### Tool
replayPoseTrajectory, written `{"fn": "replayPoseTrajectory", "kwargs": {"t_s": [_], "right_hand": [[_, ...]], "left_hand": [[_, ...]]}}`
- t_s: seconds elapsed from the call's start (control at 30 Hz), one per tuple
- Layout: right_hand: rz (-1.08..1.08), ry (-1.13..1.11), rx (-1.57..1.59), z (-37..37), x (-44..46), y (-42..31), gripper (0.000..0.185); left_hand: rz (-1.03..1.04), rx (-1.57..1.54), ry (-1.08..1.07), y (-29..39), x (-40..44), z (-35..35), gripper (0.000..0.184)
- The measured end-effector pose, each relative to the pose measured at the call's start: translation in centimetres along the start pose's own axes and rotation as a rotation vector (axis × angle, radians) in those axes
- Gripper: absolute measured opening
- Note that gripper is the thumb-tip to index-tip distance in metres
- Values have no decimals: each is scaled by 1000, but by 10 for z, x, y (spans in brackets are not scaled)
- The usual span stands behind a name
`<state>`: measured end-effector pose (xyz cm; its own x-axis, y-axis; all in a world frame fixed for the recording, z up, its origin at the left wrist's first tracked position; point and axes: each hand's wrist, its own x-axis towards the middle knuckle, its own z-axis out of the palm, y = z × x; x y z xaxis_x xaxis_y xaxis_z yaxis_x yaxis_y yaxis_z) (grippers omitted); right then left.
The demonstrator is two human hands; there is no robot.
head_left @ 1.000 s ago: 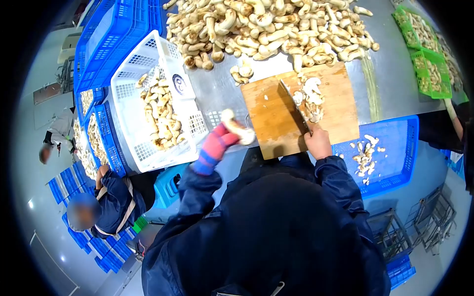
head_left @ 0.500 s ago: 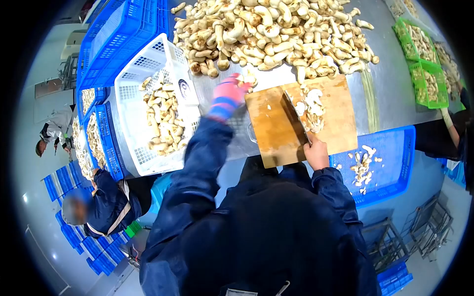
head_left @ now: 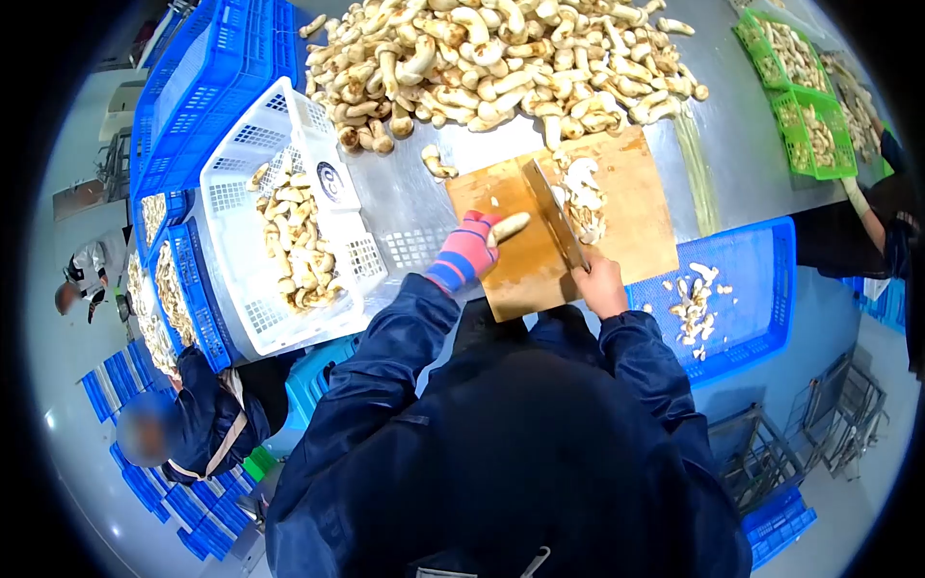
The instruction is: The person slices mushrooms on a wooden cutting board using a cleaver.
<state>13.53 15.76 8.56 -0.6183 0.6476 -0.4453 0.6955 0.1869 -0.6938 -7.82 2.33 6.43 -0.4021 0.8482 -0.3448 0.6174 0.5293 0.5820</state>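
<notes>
My left hand point(head_left: 466, 252), in a pink and blue striped glove, is closed on a mushroom point(head_left: 509, 227) over the left part of the wooden cutting board point(head_left: 525, 279). The mushroom's pale end points toward the blade. Bare, my right hand point(head_left: 601, 283) grips the handle of a cleaver point(head_left: 556, 214), whose blade stands on edge near the board's middle. White slices and trimmings point(head_left: 583, 200) lie just right of the blade. One loose mushroom point(head_left: 437, 162) rests on the steel table beyond the board's left corner.
A large mushroom heap point(head_left: 482, 72) covers the table's far side. At left stands a white crate point(head_left: 231, 231) of mushrooms, near stacked blue crates point(head_left: 207, 87). A blue basket point(head_left: 761, 328) with trimmings sits at right. Co-workers are at far left point(head_left: 217, 414) and right point(head_left: 882, 231).
My left hand has come back from near the heap to the board, now with a mushroom in it. My right hand still holds the cleaver. The whole view has shifted slightly.
</notes>
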Motion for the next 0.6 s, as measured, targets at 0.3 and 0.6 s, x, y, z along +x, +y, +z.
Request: {"fn": "replayPoseTrajectory", "kwargs": {"t_s": [0.3, 0.6], "right_hand": [[45, -257, -11, -25, -25, -6, 27], [287, -300, 184, 19, 19, -28, 24]], "left_hand": [[78, 296, 40, 7, -6, 22, 31], [138, 140, 55, -8, -6, 18, 41]]}}
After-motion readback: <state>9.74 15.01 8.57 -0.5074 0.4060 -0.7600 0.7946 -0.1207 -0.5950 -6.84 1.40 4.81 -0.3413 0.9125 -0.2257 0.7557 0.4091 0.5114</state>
